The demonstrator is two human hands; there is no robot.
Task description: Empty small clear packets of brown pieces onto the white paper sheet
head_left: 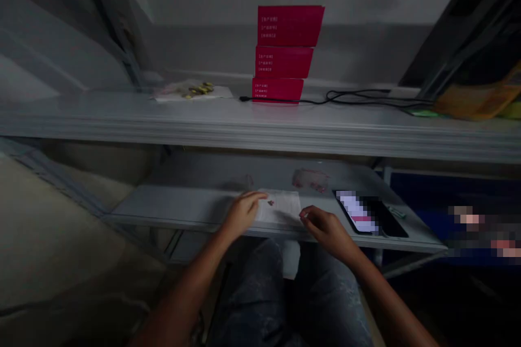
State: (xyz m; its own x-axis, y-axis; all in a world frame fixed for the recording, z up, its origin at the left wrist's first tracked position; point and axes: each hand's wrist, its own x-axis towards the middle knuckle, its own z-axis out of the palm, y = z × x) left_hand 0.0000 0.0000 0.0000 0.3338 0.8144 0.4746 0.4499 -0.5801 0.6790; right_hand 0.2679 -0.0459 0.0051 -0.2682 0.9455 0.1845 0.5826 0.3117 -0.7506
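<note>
A white sheet of paper (287,205) lies on the lower shelf in front of me. A few small reddish-brown pieces (271,203) rest on it. At the paper's left edge is my left hand (243,211), its fingers stretched toward those pieces and nothing visible in them. My right hand (325,227) sits by the right edge with curled fingers. Its thumb and index finger are pressed together, and anything between them is too small to make out. Behind the paper is a clear plastic bag (311,179) with reddish contents, and a small clear item (249,180) stands farther left.
Two dark phones, one with a lit screen (356,211), lie right of my right hand. Three red boxes (280,62) are stacked on the upper shelf (195,124). Yellowish pieces (200,89) on paper and a black cable (345,98) are there too.
</note>
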